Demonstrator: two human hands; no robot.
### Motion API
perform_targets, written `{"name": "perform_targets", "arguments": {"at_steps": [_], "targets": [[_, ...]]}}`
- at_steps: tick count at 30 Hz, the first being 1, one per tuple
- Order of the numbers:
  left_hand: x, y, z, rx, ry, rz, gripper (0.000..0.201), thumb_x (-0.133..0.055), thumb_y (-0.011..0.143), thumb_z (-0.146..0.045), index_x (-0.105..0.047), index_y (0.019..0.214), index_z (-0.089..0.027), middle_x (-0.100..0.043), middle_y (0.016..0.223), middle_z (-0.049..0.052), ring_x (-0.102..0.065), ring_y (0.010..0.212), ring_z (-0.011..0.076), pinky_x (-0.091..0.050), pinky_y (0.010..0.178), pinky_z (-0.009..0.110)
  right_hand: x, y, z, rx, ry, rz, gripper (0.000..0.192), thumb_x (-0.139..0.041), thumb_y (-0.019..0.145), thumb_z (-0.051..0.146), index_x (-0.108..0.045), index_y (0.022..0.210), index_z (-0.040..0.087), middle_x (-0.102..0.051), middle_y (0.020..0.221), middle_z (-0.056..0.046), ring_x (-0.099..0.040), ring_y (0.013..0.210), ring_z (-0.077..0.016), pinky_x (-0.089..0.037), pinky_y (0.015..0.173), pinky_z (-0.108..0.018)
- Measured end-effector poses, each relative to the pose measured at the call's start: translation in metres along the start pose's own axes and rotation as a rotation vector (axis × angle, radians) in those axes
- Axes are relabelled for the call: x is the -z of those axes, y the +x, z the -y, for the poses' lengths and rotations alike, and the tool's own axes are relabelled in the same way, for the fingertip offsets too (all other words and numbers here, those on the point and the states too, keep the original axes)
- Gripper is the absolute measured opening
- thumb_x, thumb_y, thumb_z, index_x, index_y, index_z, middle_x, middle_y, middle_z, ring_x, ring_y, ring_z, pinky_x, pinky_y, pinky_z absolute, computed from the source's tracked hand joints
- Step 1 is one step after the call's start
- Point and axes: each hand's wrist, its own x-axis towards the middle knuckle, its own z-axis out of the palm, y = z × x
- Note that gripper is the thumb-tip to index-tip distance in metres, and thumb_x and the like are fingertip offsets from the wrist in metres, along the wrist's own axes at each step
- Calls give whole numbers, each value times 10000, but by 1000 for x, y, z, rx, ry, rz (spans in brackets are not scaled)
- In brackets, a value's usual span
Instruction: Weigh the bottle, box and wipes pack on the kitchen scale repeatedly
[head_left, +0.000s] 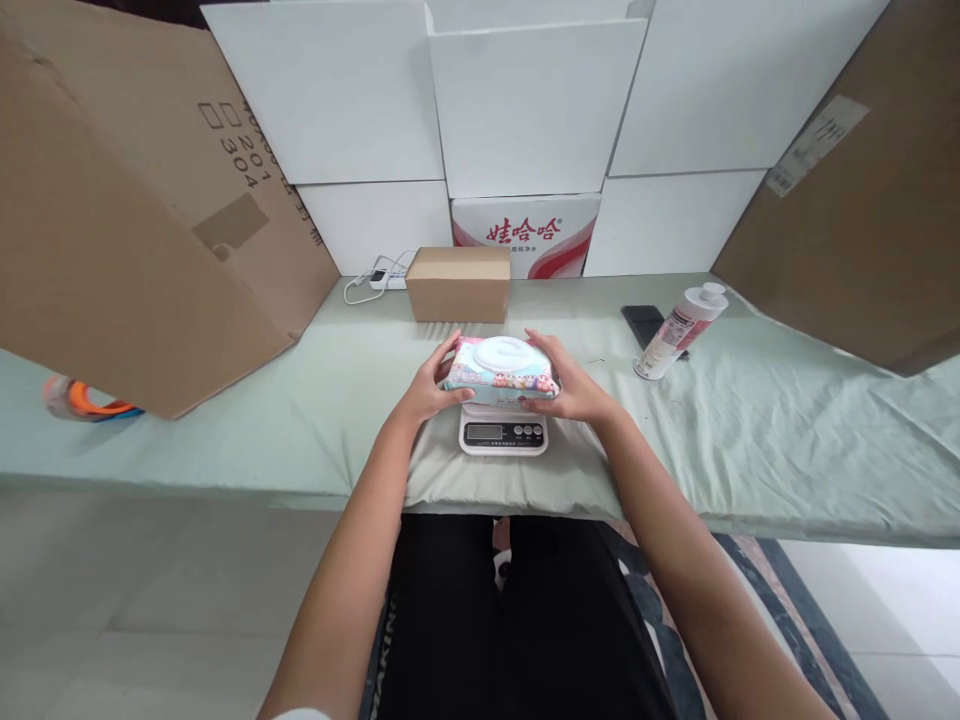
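Note:
A pack of wet wipes with a white oval lid and a pink and blue printed wrapper is gripped at both ends. My left hand closes on its left end, thumb along the front edge. On the right end, my right hand holds it in the same way. Directly beneath the pack is a white kitchen scale with a dark display and several round buttons; the pack covers its weighing plate. Whether the pack rests on the plate or hangs just above it, I cannot tell.
Behind the pack sits a small brown cardboard box, with a white power strip and cable beside it. To the right, a white bottle stands by a black phone. Tape rolls lie far left. Large cardboard panels flank the cloth-covered table.

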Motion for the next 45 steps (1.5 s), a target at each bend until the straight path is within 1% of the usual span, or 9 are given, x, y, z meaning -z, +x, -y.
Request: {"name": "perform_targets", "arguments": {"at_steps": [9,14,19,24,28,31,36,42,45], "targets": [[0,0,-4,-59,13,-51,1306,-947,539,-745,-492,1578,-98,-520,1600,303,-622,1386,432,-615,1032,436,-5,2,10,34,-33,-121,903,-864,743,618,-514,1478,227,-577,1265,-132,-592,1121,-316,-543,1009,-510],[-23,0,-43,-177,-12,-154,1137,-858,651,-797,-566,1531,-139,-572,1571,251,-615,1394,428,-581,1089,478,0,-17,35,60,-20,-258,849,-864,750,601,-526,1442,243,-611,1257,-137,-620,1117,-338,-556,968,-519],[-113,3,-97,-306,-23,-98,861,-596,851,-866,-690,1406,-214,-590,1590,157,-470,1551,386,-369,1303,540,13,-98,66,-30,-80,-616,766,-835,795,571,-542,1438,277,-613,1357,-147,-622,1241,-393,-539,1043,-581],[-230,15,-104,5,-303,-134,732,-613,922,-770,-699,1368,-196,-657,1521,156,-576,1469,345,-430,1269,491,27,-171,65,-306,-251,-983,722,-831,774,570,-597,1371,238,-633,1254,-132,-654,1161,-374,-552,1000,-577],[-280,4,-94,195,-334,-250,679,-646,981,-607,-579,1485,-158,-579,1596,183,-517,1524,323,-404,1288,473,39,-187,45,-429,-424,-1056,777,-837,736,575,-581,1356,185,-590,1243,-140,-620,1167,-368,-523,1007,-583],[-287,-24,-90,192,-284,-230,601,-637,1006,-521,-559,1504,-195,-540,1640,154,-471,1564,303,-380,1310,461,44,-186,34,-460,-584,-991,775,-831,715,598,-563,1308,177,-557,1212,-142,-580,1173,-373,-499,1022,-598],[-274,-67,-87,166,-147,-142,473,-627,993,-402,-638,1424,-207,-670,1499,149,-601,1448,312,-458,1260,491,32,-180,32,-552,-649,-907,772,-774,756,649,-482,1306,193,-496,1252,-167,-503,1236,-392,-466,1062,-634],[-269,-62,-88,105,-64,95,557,-573,1010,-404,-584,1525,-192,-616,1574,152,-578,1482,317,-440,1279,504,6,-166,49,-748,-651,-986,838,-722,795,700,-432,1379,173,-476,1356,-258,-416,1366,-504,-379,1082,-785],[-267,-55,-88,158,-123,155,627,-514,1044,-479,-509,1599,-187,-540,1645,143,-511,1543,312,-402,1306,509,21,-161,67,-844,-645,-966,994,-739,726,768,-431,1464,176,-452,1455,-286,-384,1424,-576,-296,1086,-867]]}}
